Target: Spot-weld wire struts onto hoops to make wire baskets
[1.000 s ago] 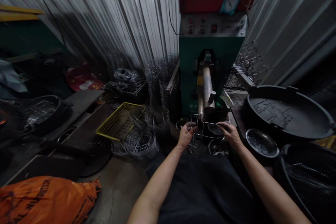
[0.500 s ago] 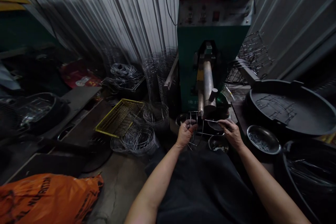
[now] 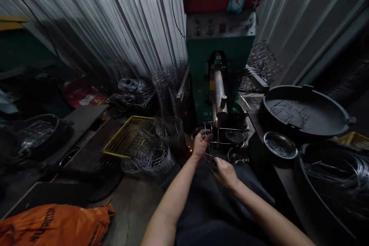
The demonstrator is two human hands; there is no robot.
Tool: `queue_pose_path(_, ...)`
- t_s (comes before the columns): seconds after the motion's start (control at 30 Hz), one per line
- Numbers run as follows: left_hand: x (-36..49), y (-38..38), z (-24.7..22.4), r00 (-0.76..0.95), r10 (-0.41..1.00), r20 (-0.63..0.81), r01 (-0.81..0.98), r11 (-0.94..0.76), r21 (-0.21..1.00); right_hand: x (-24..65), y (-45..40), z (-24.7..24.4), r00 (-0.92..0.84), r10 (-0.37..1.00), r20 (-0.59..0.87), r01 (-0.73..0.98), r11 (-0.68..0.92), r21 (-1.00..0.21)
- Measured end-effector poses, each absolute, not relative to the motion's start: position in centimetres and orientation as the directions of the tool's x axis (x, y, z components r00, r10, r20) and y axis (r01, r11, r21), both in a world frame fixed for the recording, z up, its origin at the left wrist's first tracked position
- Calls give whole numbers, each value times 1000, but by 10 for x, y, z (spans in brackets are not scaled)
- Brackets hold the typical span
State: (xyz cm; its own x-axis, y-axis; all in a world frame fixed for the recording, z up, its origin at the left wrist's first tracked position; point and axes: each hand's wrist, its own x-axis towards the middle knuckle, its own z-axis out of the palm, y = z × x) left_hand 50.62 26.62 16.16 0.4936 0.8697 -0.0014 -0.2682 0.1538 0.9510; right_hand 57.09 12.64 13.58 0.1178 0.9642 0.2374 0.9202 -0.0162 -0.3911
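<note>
My left hand (image 3: 201, 143) is closed around the side of a wire frame (image 3: 211, 125), held just below the tip of the green machine's arm (image 3: 220, 96). Thin bent wires of the frame reach to the right, under that arm. Lower and nearer to me, my right hand (image 3: 226, 172) has its fingers curled in at the frame's lower end, by a thin wire (image 3: 208, 157). The fingertips there are dark and partly hidden, but they seem to grip the frame. Small orange sparks (image 3: 189, 149) glow just left of my left hand.
The green welding machine (image 3: 198, 61) stands ahead. A bowl of small metal pieces (image 3: 281, 145) and a large black pan (image 3: 269, 102) sit at the right, above a tub of wire (image 3: 340, 173). Wire coils (image 3: 152, 157) and a yellow basket (image 3: 108, 148) lie left; an orange sack (image 3: 63, 223) is nearer.
My right hand has moved left and toward me, from a thin rod at the arm's right side to the frame's lower end. Sparks have appeared. The view has shifted.
</note>
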Motion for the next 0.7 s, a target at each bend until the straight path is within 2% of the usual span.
queue_pose_path(0.07,507,265,161,484,875,-11,-271,161,949,559,131,119,122,968,218,938,-40,-345)
queue_pose_path(0.17,508,263,160,469,883,-12,-274,158,949,559,140,107,151,935,321,945,-41,-324)
queue_pose_path(0.3,511,260,159,440,898,-22,-276,159,948,566,144,110,227,862,452,961,-124,-247)
queue_pose_path(0.43,517,256,160,430,902,-39,-281,175,944,571,140,118,208,860,466,971,-125,-202)
queue_pose_path(0.5,519,255,162,418,908,-37,-288,172,942,578,136,121,244,853,462,950,-113,-292)
queue_pose_path(0.63,518,258,165,428,904,-2,-328,157,932,608,125,134,333,840,428,789,0,-614)
queue_pose_path(0.7,514,262,167,443,896,6,-325,155,933,630,122,148,339,843,417,719,54,-693)
